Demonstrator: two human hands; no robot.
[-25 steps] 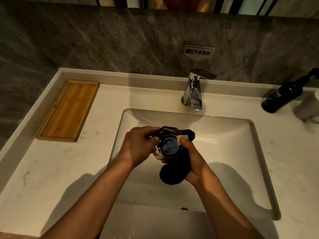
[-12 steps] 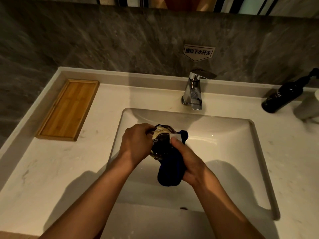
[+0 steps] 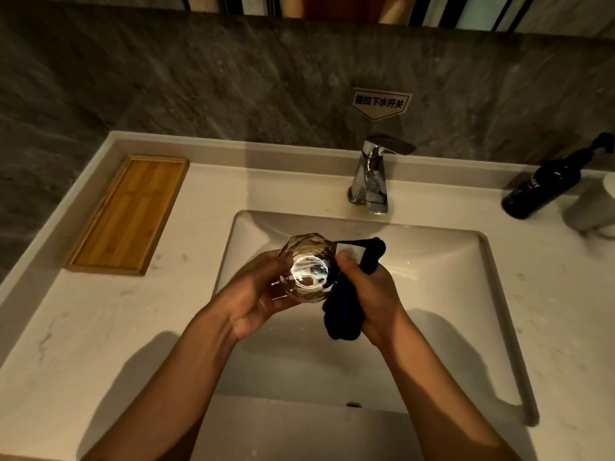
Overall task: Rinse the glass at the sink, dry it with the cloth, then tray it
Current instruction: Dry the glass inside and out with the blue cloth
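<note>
Over the white sink basin point(image 3: 442, 261), my left hand point(image 3: 256, 301) grips a faceted clear glass point(image 3: 307, 266), tilted so its round end faces the camera. My right hand point(image 3: 369, 294) is closed around a dark blue cloth point(image 3: 344, 314), which touches the glass's right side and hangs below my fist, with one end sticking up behind my thumb. The wooden tray point(image 3: 129, 211) lies on the counter to the left of the sink, with nothing on it.
A chrome faucet point(image 3: 372, 181) stands behind the basin; no water runs from it. A black pump bottle point(image 3: 545, 184) and a pale cup point(image 3: 592, 207) sit at the right rear of the white counter point(image 3: 100, 327). A grey stone wall rises behind.
The cloth has come out of the glass and now sits beside it. My left hand has turned the glass so its round end faces up toward the camera.
</note>
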